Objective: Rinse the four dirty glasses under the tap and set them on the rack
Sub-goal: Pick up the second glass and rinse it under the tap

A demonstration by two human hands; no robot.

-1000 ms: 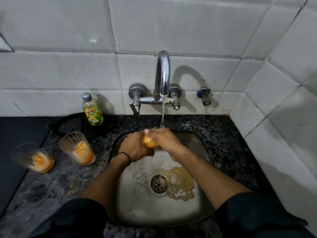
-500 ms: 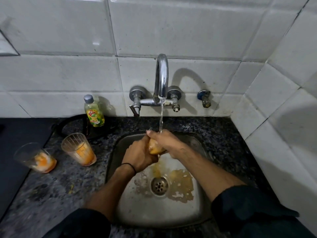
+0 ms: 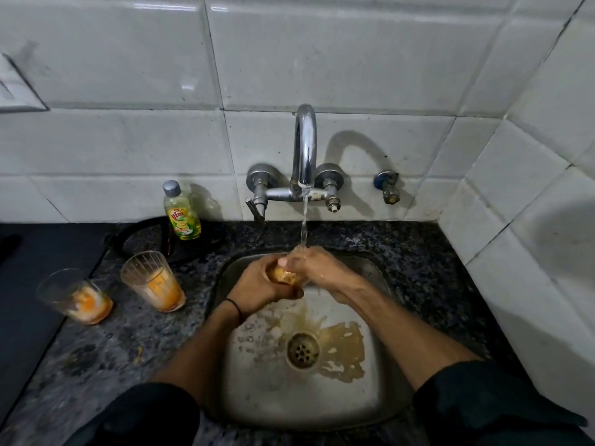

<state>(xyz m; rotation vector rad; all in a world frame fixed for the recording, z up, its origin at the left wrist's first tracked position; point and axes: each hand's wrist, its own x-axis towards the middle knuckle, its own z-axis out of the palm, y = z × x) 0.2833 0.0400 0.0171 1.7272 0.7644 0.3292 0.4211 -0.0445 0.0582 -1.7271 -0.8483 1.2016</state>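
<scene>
Water runs from the chrome tap onto my hands over the steel sink. My left hand wraps around a glass with orange residue, mostly hidden by my fingers. My right hand closes over the glass's other side, right under the stream. Two more dirty glasses stand on the counter to the left: one ribbed glass upright near the sink, another glass tilted farther left, both with orange dregs. No rack is in view.
A yellow dish-soap bottle stands by the wall, left of the tap. Orange liquid pools around the drain. A dark surface borders the granite counter on the left. Tiled walls close in behind and at the right.
The camera has dipped and the view has shifted slightly. My hands have turned the glass under the stream, and more orange liquid has spread around the drain.
</scene>
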